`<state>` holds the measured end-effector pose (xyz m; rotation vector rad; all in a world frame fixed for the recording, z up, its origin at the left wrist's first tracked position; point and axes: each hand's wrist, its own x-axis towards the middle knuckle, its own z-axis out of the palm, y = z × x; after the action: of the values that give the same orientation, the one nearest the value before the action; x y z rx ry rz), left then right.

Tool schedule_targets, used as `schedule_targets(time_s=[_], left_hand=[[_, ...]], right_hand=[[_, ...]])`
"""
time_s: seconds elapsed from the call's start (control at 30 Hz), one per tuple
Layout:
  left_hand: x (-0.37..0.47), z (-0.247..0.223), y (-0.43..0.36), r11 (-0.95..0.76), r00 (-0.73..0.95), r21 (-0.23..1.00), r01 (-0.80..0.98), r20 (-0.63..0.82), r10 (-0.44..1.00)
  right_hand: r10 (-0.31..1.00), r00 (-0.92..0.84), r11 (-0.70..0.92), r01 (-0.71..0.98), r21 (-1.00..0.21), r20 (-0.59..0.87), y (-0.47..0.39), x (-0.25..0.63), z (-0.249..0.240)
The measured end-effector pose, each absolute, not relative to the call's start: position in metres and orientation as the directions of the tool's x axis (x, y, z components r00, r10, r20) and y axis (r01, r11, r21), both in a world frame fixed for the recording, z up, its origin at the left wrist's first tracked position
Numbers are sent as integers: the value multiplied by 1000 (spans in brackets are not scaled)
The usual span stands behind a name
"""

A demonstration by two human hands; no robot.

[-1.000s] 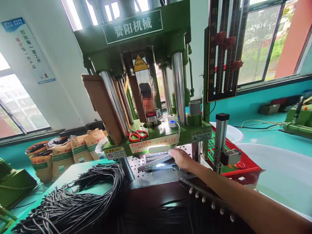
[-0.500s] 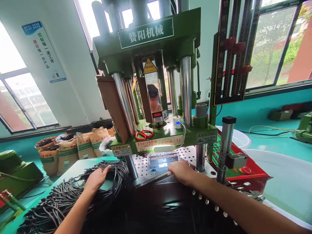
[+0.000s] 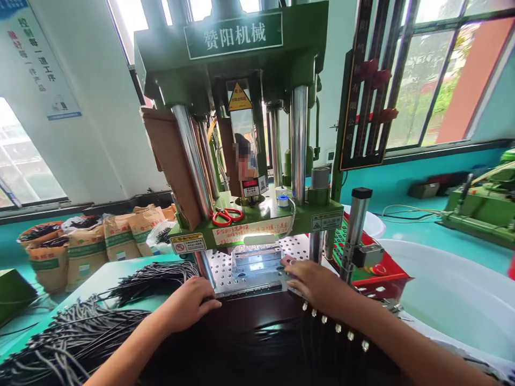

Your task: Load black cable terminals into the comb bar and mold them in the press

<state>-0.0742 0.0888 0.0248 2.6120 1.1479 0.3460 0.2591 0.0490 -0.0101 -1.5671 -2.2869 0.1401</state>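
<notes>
A metal mould strip (image 3: 253,289) lies level along the front of the perforated press plate (image 3: 223,271). My left hand (image 3: 191,304) is by the strip's left end, thumb apart from the curled fingers; I see nothing held in it. My right hand (image 3: 316,281) reaches over the right side with its fingers apart, close to the strip's right end and the mould block (image 3: 257,264). Its fingertips are near a small reddish piece (image 3: 287,260); whether they touch it I cannot tell. Black cables (image 3: 156,279) lie in bundles left of my left hand.
The green press (image 3: 257,214) stands over the plate on steel columns, with red-handled scissors (image 3: 227,216) and a tape roll (image 3: 283,201) on its ledge. At right are a metal post (image 3: 356,230), a red tray (image 3: 386,276) and a white tub (image 3: 454,300). Paper sacks (image 3: 86,246) stand behind left.
The metal strip, formerly tilted under my right hand, now lies level at the plate's front. My left hand has moved right from the cable bundle to the strip's left end. The view has shifted.
</notes>
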Motion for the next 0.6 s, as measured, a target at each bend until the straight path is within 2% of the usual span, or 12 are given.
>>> schedule_targets(time_s=[0.1,0.17,0.23,0.37,0.47,0.6], left_hand=[[-38,21,88,-751,755,307,585,133,642],[3,12,91,-791,803,362,493,161,573],[48,-4,102,-804,834,396,443,148,532],[112,-32,126,-786,852,473,398,128,508],[121,-34,130,-737,839,564,373,133,527],[93,-17,111,-581,762,738,344,143,632]], right_hand=[[967,-122,198,909,-366,223,-9,315,-18],[986,62,19,879,-477,154,-42,345,-31],[990,109,-43,846,-532,93,-64,359,-43],[992,107,-57,845,-531,64,-82,353,-55],[992,82,-19,839,-544,92,-82,349,-58],[976,169,-31,729,-684,137,-75,359,-55]])
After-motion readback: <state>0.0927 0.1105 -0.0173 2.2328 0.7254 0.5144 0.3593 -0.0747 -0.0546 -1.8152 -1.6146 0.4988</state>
